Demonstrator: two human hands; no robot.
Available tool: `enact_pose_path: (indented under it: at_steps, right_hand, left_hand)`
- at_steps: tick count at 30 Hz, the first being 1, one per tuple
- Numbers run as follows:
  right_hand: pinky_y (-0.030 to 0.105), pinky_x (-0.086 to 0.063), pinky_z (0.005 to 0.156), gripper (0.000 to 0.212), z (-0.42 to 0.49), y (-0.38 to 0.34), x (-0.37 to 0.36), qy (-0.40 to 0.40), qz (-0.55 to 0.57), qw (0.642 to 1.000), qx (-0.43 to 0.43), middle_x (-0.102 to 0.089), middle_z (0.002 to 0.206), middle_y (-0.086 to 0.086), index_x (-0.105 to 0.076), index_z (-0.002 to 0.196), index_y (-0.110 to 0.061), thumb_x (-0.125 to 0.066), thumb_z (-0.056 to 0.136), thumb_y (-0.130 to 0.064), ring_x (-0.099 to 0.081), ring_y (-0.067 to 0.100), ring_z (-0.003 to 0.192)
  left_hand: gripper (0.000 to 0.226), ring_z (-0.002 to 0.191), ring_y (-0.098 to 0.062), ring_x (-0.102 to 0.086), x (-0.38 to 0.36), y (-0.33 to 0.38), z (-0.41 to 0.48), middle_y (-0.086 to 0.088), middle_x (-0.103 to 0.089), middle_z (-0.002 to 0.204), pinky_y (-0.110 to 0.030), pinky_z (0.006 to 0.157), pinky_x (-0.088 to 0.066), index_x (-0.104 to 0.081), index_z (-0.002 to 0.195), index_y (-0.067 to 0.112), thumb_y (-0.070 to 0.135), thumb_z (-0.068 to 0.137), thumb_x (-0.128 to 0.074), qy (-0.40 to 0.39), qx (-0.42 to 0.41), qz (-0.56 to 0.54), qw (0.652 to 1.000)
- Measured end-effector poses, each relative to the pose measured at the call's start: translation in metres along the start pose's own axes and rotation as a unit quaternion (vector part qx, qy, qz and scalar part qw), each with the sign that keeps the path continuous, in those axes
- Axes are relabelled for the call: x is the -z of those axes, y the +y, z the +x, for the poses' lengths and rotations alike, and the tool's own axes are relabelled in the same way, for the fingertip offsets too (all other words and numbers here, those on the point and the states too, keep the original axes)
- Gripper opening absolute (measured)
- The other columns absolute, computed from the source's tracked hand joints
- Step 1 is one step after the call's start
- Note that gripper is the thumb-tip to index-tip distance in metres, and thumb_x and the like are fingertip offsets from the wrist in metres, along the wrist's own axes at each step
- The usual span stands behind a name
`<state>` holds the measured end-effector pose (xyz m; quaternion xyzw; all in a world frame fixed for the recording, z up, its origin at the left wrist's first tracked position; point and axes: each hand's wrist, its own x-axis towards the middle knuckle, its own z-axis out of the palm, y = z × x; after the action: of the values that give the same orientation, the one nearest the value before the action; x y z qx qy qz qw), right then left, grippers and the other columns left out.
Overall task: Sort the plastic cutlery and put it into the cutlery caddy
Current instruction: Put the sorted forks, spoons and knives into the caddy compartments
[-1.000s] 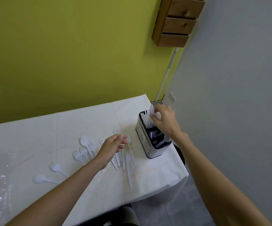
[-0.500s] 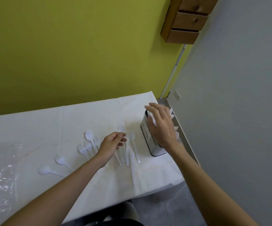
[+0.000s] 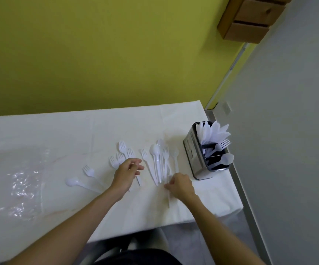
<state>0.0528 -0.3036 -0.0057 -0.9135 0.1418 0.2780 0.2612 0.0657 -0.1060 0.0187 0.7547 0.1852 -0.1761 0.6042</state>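
Leaving caddy (image 3: 191, 155), right hand (image 3: 181, 186) now seemingly pinches a handle (image 3: 168, 197) | left hand (image 3: 127, 173) loosely curled — grip unclear

Both arms out front, my left hand (image 3: 129, 172) loosely curled, right hand (image 3: 180, 185) just beside it, fingertips curled down.

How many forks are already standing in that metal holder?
1. One fork stands tines-up in the middle compartment of the caddy, next to a spoon in the nearest compartment. Others could be hidden deeper inside.
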Motion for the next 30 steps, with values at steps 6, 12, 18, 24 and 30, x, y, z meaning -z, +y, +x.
enact_pose_path:
  at_steps: [6, 12, 18, 24, 30]
  right_hand:
    - [0.038, -0.058, 0.064, 0.022, 0.020, -0.023, 0.022, 0.087, 0.081, 0.993, -0.007, -0.057, 0.064, 0.006, -0.051, 0.065, -0.013, -0.063, 0.083, -0.012, -0.060, 0.023, 0.061]
    - [0.024, -0.034, 0.046, 0.039, 0.043, -0.034, 0.019, 0.088, 0.069, 0.994, -0.017, -0.048, 0.058, -0.001, -0.045, 0.061, -0.016, -0.067, 0.089, -0.032, -0.046, 0.013, 0.050]
    - [0.030, -0.053, 0.052, 0.036, 0.047, -0.031, 0.033, 0.031, 0.214, 0.975, -0.050, -0.055, 0.062, 0.009, -0.047, 0.061, -0.010, -0.072, 0.086, -0.015, -0.057, 0.020, 0.054]
    - [0.022, -0.057, 0.063, 0.030, 0.042, -0.027, 0.047, -0.081, 0.456, 0.885, -0.041, -0.061, 0.076, 0.013, -0.052, 0.064, -0.008, -0.072, 0.085, -0.008, -0.060, 0.017, 0.064]
    - [0.016, -0.056, 0.065, 0.025, 0.033, -0.050, 0.032, -0.151, 0.512, 0.845, 0.010, -0.066, 0.067, 0.007, -0.056, 0.066, -0.007, -0.072, 0.085, -0.004, -0.067, 0.012, 0.064]
  left_hand:
    - [0.024, 0.085, -0.017, -0.064, 0.007, -0.009, -0.001, 0.002, -0.072, 0.097, -0.027, 0.082, -0.049, -0.064, 0.109, 0.018, 0.019, 0.100, -0.042, -0.004, 0.008, 0.003, 1.000]
    - [0.024, 0.084, -0.014, -0.064, 0.009, -0.011, -0.004, 0.003, -0.071, 0.097, -0.027, 0.082, -0.049, -0.064, 0.110, 0.017, 0.020, 0.100, -0.042, -0.009, 0.011, 0.002, 1.000]
    - [0.025, 0.086, -0.014, -0.064, 0.010, -0.012, -0.003, 0.004, -0.071, 0.097, -0.027, 0.084, -0.049, -0.064, 0.111, 0.018, 0.020, 0.100, -0.042, -0.013, 0.014, -0.001, 1.000]
    - [0.021, 0.102, -0.010, -0.061, -0.001, -0.009, -0.002, 0.010, -0.068, 0.108, -0.027, 0.093, -0.047, -0.066, 0.106, 0.026, 0.022, 0.098, -0.047, -0.043, 0.004, 0.041, 0.998]
    - [0.019, 0.079, -0.011, -0.056, -0.015, 0.003, 0.003, 0.005, -0.064, 0.085, -0.025, 0.075, -0.042, -0.068, 0.102, 0.020, 0.028, 0.097, -0.051, -0.125, 0.001, 0.061, 0.990]
